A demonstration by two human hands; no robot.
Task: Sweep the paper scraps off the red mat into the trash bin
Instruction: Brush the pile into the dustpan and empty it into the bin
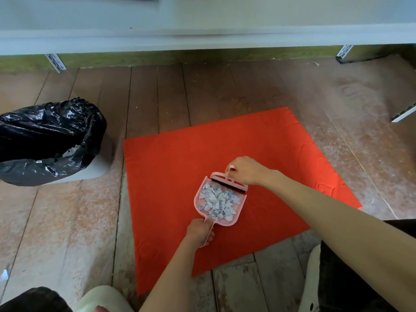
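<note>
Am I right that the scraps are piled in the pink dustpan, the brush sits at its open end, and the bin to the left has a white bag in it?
Not quite. In the head view the trash bin is lined with a black bag, not a white one. The rest holds: the paper scraps lie in the pink dustpan, and the brush sits at its open end.

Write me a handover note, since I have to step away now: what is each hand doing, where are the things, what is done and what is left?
Left hand: shut on the pink dustpan handle, pan resting on the red mat.
Right hand: shut on the pink brush, bristles at the pan's mouth.
Paper scraps: piled inside the pan; no loose scraps visible on the mat.
Trash bin: black-lined, on the floor left of the mat.
Done: sweeping up. Left: carry the pan level to the bin and tip it in.
</note>
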